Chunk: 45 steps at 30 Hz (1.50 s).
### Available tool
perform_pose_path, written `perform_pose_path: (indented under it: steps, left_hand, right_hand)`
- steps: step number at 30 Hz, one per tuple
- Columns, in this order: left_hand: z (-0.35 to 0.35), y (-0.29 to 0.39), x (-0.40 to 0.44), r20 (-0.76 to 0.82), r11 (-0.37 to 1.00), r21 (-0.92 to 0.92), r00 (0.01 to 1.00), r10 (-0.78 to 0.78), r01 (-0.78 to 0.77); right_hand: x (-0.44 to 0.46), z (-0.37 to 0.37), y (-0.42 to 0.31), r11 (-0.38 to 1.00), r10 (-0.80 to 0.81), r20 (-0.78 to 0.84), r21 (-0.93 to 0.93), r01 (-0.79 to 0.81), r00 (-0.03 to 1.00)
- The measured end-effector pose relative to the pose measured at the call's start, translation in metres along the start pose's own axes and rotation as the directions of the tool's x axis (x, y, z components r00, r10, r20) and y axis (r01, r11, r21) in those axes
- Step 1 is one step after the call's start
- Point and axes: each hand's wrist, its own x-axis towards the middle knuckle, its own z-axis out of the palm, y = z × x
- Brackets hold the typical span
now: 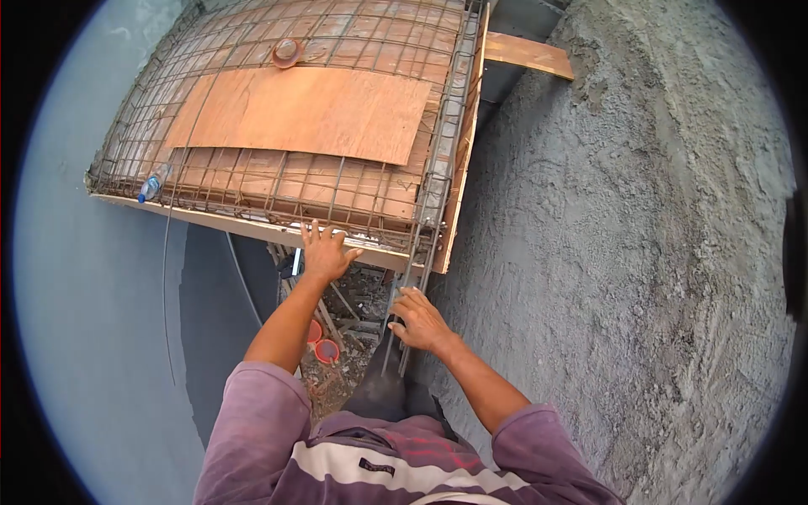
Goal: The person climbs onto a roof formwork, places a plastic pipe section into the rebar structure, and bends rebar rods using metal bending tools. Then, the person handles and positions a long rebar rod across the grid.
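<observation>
Head camera, looking down: at left, a rust-brown steel-rod mesh point(130, 151) covers a wooden platform, and a flat orange-brown plywood sheet point(303, 109) lies over its rods, probably to give a level surface across the gaps. Right of the sheet's middle, the left hand point(326, 257), fingers spread, rests at the pale timber edge board point(252, 229), seemingly for steadiness. Farther right, long grey steel bars point(410, 269) run along the mesh's right side and jut past that board; the right hand point(422, 320) lies curved at them, though whether it grips I cannot tell. Rough grey cement wall point(623, 210) fills the right. Of containers, a clear blue-capped plastic bottle point(154, 185) lies tilted at the mesh's left front, its fill unclear; below, between the arms, sit red round buckets point(326, 351), contents too small to tell.
</observation>
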Motion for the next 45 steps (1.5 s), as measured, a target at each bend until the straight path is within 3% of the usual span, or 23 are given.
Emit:
perform_pose_path:
  steps: [4,8,10,12,14,16,17,19,20,22,24,26,28,30,33,36,39,43,45]
  left_hand:
    - [0.006,-0.001,0.003,-0.007,0.999,-0.053,1.000,0.001,-0.001]
    - [-0.001,0.002,0.009,0.111,0.998,0.002,0.992,-0.056,0.056]
    - [-0.007,0.004,0.010,0.181,0.997,0.014,0.980,-0.081,0.080]
    - [-0.011,0.007,0.010,0.215,0.997,-0.001,0.974,-0.076,0.078]
    - [-0.018,0.018,0.025,0.233,0.998,0.010,0.971,-0.056,0.055]
    - [-0.027,0.008,0.010,0.350,0.997,0.014,0.934,-0.072,0.072]
    - [-0.027,0.006,0.008,0.335,0.998,-0.021,0.941,-0.053,0.064]
    - [-0.035,0.019,-0.003,0.204,0.996,-0.043,0.977,-0.065,0.075]
    - [-0.027,0.024,-0.008,0.102,0.993,-0.100,0.993,-0.055,0.065]
    - [-0.010,0.046,-0.030,-0.195,0.977,-0.213,0.980,-0.041,-0.002]
    - [0.000,0.074,-0.063,-0.265,0.940,-0.325,0.964,0.014,-0.102]
    - [0.011,0.107,-0.101,-0.094,0.855,-0.519,0.994,-0.061,0.003]
    - [0.031,0.133,-0.131,0.147,0.784,-0.590,0.980,-0.131,0.193]
    - [0.081,0.145,-0.148,0.241,0.720,-0.628,0.954,-0.181,0.295]
    - [0.087,0.159,-0.161,0.410,0.605,-0.670,0.894,-0.180,0.429]
    - [0.091,0.152,-0.152,0.485,0.631,-0.631,0.864,-0.134,0.452]
    - [0.081,0.148,-0.148,0.452,0.746,-0.552,0.885,-0.107,0.372]
    - [0.076,0.148,-0.140,0.639,0.692,-0.512,0.764,-0.090,0.509]
    - [0.078,0.150,-0.143,0.594,0.723,-0.504,0.797,-0.107,0.472]
  right_hand:
    - [-0.069,-0.100,-0.009,0.989,0.128,-0.344,-0.023,-0.144,0.930]
    - [-0.162,-0.272,-0.039,0.816,0.131,-0.664,-0.348,-0.460,0.736]
    - [-0.206,-0.359,-0.077,0.610,0.042,-0.786,-0.469,-0.639,0.617]
    - [-0.248,-0.435,-0.119,0.317,-0.076,-0.854,-0.511,-0.799,0.515]
    - [-0.289,-0.496,-0.152,0.012,-0.203,-0.867,-0.467,-0.884,0.455]
    - [-0.322,-0.539,-0.177,-0.220,-0.309,-0.853,-0.366,-0.904,0.420]
    - [-0.337,-0.554,-0.183,-0.331,-0.320,-0.856,-0.300,-0.895,0.405]
    - [-0.368,-0.578,-0.183,-0.471,-0.301,-0.862,-0.238,-0.849,0.409]
    - [-0.350,-0.570,-0.191,-0.613,-0.195,-0.918,-0.160,-0.774,0.344]
    - [-0.330,-0.563,-0.198,-0.777,-0.108,-0.953,-0.098,-0.622,0.284]
    - [-0.341,-0.570,-0.189,-0.780,-0.123,-0.938,-0.109,-0.616,0.323]
    - [-0.377,-0.591,-0.163,-0.661,-0.157,-0.915,-0.181,-0.729,0.370]
    - [-0.377,-0.593,-0.161,-0.537,-0.207,-0.870,-0.281,-0.796,0.447]
    - [-0.349,-0.572,-0.182,-0.500,-0.249,-0.788,-0.393,-0.772,0.563]
    - [-0.348,-0.569,-0.185,-0.592,-0.194,-0.773,-0.399,-0.700,0.604]
    - [-0.348,-0.567,-0.182,-0.615,-0.193,-0.767,-0.392,-0.685,0.612]
    - [-0.352,-0.570,-0.180,-0.629,-0.179,-0.768,-0.391,-0.671,0.615]
    - [-0.348,-0.570,-0.182,-0.626,-0.180,-0.776,-0.384,-0.678,0.605]
    - [-0.346,-0.568,-0.184,-0.589,-0.216,-0.757,-0.403,-0.700,0.617]
